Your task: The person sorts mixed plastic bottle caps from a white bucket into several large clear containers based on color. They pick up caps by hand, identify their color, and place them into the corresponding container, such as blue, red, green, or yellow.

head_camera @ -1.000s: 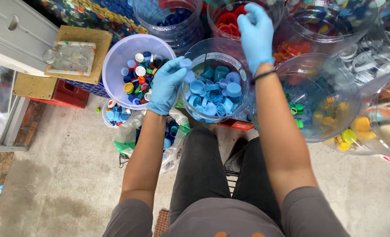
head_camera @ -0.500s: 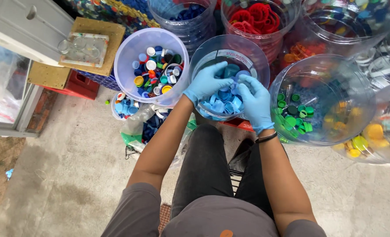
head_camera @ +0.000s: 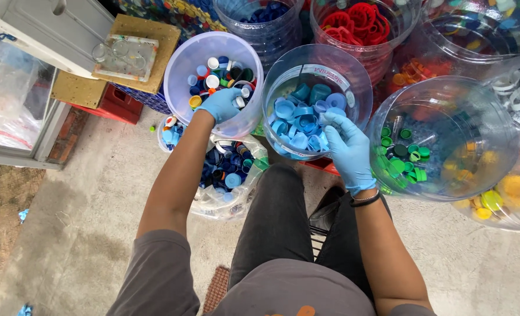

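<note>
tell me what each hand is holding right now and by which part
The left hand reaches into the tub of mixed caps; the right hand rests in the jar of blue caps. Any grip is hidden.

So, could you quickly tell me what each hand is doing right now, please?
Left hand: curled inside the mixed-cap tub; a held cap cannot be told.
Right hand: fingers loosely bent over the blue caps; grip cannot be told.

A white label strip [head_camera: 323, 70] curves along the inside back wall of the clear tub of light blue caps [head_camera: 307, 126].
</note>
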